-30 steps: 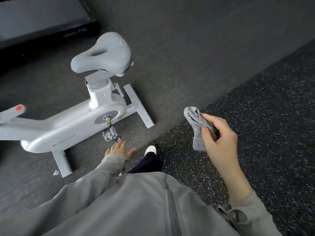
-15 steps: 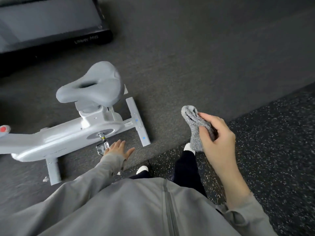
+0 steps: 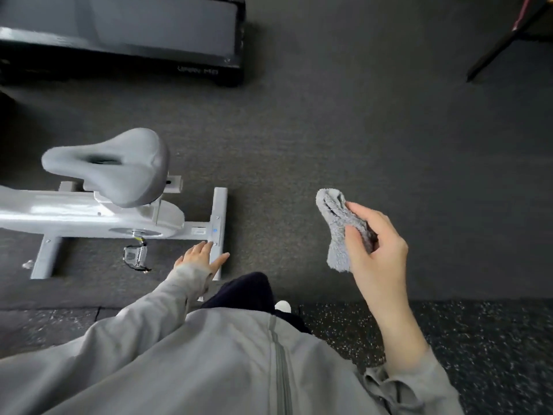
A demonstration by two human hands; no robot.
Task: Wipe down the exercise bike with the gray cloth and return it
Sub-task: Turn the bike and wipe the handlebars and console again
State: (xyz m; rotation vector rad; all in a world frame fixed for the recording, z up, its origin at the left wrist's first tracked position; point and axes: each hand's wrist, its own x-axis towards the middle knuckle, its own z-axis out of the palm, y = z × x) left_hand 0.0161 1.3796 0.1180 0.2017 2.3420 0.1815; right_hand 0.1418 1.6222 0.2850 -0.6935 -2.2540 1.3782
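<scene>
Compared with 0.5 s ago, the view has swung so the exercise bike now lies almost level across the left of the frame, and its rear foot bar stands nearly upright in the picture. The treadmill at the top shows more of its deck, and a dark stand leg has come into the upper right corner. The boundary between the dark carpet and the speckled rubber mat has dropped low in the frame.

The right hand is raised over the carpet, well apart from the bike, with its fingers clamped on the gray cloth, much as before. The cloth is bunched, one end sticking up past the thumb and the other hanging below the hand.

The left hand has moved from beside the pedal to a spot in front of the lower part of the rear foot bar. Its fingers are spread apart and hold nothing; whether they touch the bar cannot be told.

The gray saddle sits above the white frame. The treadmill's front edge carries pale lettering, too blurred to read. A small blue mark shows on the rear foot bar. 1 white shoe tip shows at the mat's edge.
</scene>
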